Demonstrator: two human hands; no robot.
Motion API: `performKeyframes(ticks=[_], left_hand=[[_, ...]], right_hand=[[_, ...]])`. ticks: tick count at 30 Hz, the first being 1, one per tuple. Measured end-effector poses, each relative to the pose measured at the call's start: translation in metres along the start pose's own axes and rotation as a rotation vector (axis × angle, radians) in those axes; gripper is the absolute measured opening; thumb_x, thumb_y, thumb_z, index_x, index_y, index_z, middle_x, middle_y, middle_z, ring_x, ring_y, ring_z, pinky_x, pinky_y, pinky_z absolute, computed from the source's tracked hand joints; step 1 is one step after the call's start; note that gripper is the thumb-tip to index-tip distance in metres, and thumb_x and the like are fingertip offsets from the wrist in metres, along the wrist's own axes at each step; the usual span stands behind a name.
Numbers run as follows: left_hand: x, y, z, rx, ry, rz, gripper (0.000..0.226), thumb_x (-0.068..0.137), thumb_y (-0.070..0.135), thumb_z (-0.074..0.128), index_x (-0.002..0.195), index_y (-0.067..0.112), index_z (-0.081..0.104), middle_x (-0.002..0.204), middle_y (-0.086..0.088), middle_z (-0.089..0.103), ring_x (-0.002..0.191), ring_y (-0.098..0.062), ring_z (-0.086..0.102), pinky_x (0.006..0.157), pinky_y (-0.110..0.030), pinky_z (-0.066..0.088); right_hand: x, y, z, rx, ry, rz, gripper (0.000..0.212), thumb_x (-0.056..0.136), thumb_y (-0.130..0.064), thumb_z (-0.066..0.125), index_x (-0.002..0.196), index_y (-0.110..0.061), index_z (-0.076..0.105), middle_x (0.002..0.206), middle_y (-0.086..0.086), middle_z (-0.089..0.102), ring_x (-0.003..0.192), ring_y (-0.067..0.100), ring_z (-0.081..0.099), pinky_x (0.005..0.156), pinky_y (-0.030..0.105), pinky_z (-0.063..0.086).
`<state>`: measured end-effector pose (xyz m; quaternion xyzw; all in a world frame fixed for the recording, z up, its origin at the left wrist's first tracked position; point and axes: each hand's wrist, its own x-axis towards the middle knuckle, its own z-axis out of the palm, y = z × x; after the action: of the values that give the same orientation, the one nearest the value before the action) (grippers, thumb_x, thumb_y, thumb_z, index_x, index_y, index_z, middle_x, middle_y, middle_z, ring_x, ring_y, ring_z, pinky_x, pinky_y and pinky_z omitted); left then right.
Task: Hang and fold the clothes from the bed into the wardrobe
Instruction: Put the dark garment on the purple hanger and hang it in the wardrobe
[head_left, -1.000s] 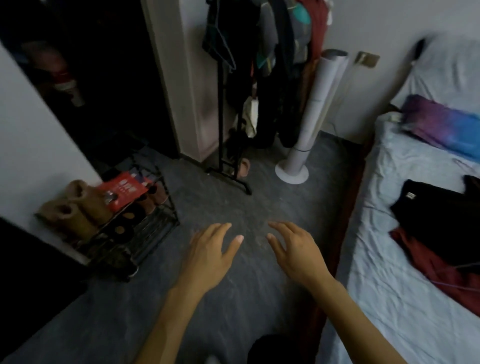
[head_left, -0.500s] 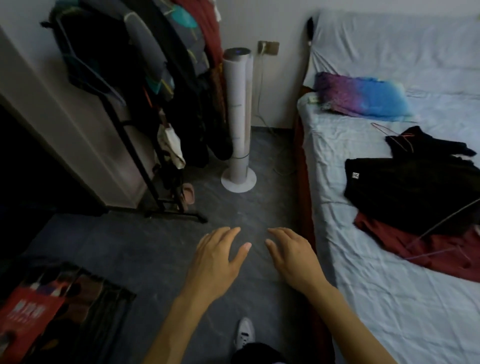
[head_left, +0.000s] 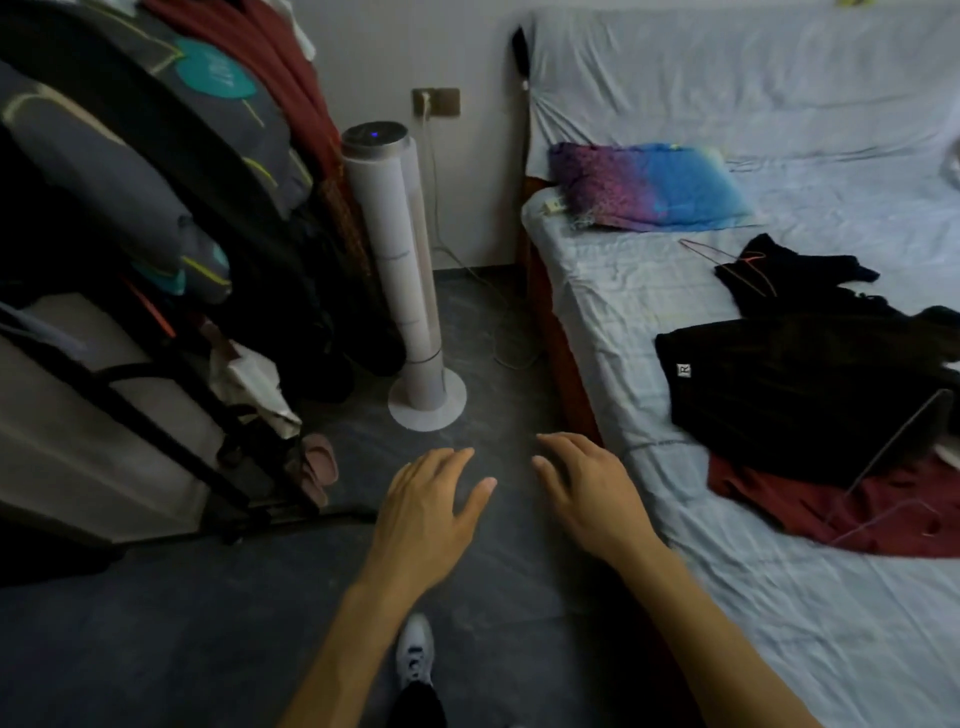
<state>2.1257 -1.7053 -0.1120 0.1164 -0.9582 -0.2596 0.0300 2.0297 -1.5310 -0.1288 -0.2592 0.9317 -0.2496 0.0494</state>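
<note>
We hold both hands palm-down over the dark floor (head_left: 208, 623). The grip of the left hand (head_left: 426, 514) is loose, fingers spread, holding nothing. The grip of the right hand (head_left: 592, 499) is likewise relaxed and empty, and this hand hovers just beside the edge of the bed (head_left: 649, 597).

The items to put away lie on the bed at 2 o'clock from the hands. A black garment (head_left: 800, 384) with a small white label overlaps a dark red garment (head_left: 883, 509). A second black garment (head_left: 789, 275) lies beyond, touching the first. A wire hanger (head_left: 898, 441) rests across the pile.

A purple-and-blue pillow (head_left: 649, 187) sits at 1 o'clock. A tower fan (head_left: 410, 291) stands at 12 o'clock, and a loaded clothes rack (head_left: 130, 156) fills 10 o'clock.
</note>
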Motion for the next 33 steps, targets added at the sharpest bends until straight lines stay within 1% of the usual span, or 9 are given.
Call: performKeyframes(ticks=[2,6,11,14,17,21,23,29,33], left_hand=[[0.036,-0.016,-0.003,-0.006,-0.028,0.041,0.056,0.094,0.054,0.037,0.141,0.022,0.042,0.141,0.005,0.045,0.13,-0.012,0.038,0.11,-0.028,0.024],[0.101,-0.042,-0.016,-0.041,-0.107,0.138,0.056,0.095,0.054,0.036,0.142,0.024,0.038,0.144,0.005,0.042,0.133,-0.011,0.035,0.11,-0.027,0.022],[0.178,-0.049,-0.025,-0.072,-0.227,0.281,0.057,0.094,0.055,0.036,0.142,0.024,0.039,0.144,0.004,0.042,0.133,-0.011,0.036,0.112,-0.033,0.028],[0.216,-0.034,-0.019,-0.066,-0.275,0.396,0.053,0.096,0.05,0.039,0.141,0.023,0.04,0.143,0.004,0.043,0.132,-0.011,0.037,0.112,-0.03,0.025],[0.25,-0.015,-0.004,-0.068,-0.322,0.484,0.052,0.096,0.049,0.04,0.141,0.022,0.041,0.144,0.003,0.042,0.133,-0.012,0.035,0.113,-0.029,0.022],[0.301,0.012,0.027,-0.071,-0.381,0.57,0.052,0.096,0.05,0.04,0.139,0.021,0.044,0.141,0.001,0.045,0.131,-0.014,0.039,0.111,-0.038,0.028],[0.326,0.03,0.042,-0.046,-0.391,0.612,0.052,0.095,0.049,0.041,0.139,0.02,0.045,0.14,0.0,0.047,0.13,-0.014,0.04,0.111,-0.039,0.03],[0.398,0.081,0.075,0.013,-0.471,0.636,0.053,0.096,0.049,0.04,0.14,0.021,0.042,0.142,0.003,0.044,0.13,-0.011,0.039,0.111,-0.038,0.029],[0.449,0.109,0.094,0.046,-0.517,0.658,0.053,0.096,0.049,0.04,0.141,0.021,0.04,0.142,0.003,0.043,0.13,-0.011,0.039,0.111,-0.038,0.031]], right_hand=[[0.026,-0.001,0.004,-0.021,0.016,0.032,0.044,0.097,-0.046,0.039,0.129,-0.022,0.055,0.129,-0.002,0.057,0.116,0.014,0.054,0.1,0.035,0.044],[0.071,-0.011,0.003,-0.062,0.072,0.152,0.041,0.097,-0.044,0.041,0.131,-0.023,0.053,0.131,-0.003,0.055,0.117,0.012,0.052,0.101,0.031,0.042],[0.105,-0.014,-0.004,-0.073,0.155,0.315,0.041,0.096,-0.045,0.041,0.13,-0.025,0.054,0.128,-0.005,0.057,0.112,0.01,0.054,0.095,0.027,0.042],[0.116,0.0,-0.007,-0.088,0.205,0.44,0.043,0.095,-0.049,0.04,0.128,-0.026,0.055,0.125,-0.006,0.058,0.11,0.012,0.056,0.091,0.025,0.04],[0.129,0.02,-0.01,-0.079,0.257,0.511,0.052,0.092,-0.056,0.031,0.126,-0.025,0.056,0.123,-0.004,0.06,0.107,0.014,0.057,0.09,0.026,0.041],[0.152,0.053,-0.019,-0.083,0.322,0.59,0.037,0.097,-0.041,0.044,0.124,-0.022,0.058,0.123,-0.001,0.06,0.107,0.018,0.057,0.087,0.028,0.041],[0.166,0.076,-0.023,-0.071,0.365,0.619,0.036,0.097,-0.04,0.045,0.124,-0.021,0.059,0.123,0.0,0.061,0.107,0.019,0.057,0.087,0.029,0.041],[0.211,0.149,-0.043,-0.007,0.424,0.704,0.038,0.097,-0.042,0.044,0.127,-0.022,0.056,0.126,-0.002,0.058,0.112,0.014,0.054,0.094,0.027,0.041],[0.249,0.193,-0.067,0.021,0.453,0.725,0.04,0.096,-0.042,0.045,0.127,-0.019,0.057,0.126,0.001,0.059,0.113,0.015,0.055,0.098,0.034,0.045]])
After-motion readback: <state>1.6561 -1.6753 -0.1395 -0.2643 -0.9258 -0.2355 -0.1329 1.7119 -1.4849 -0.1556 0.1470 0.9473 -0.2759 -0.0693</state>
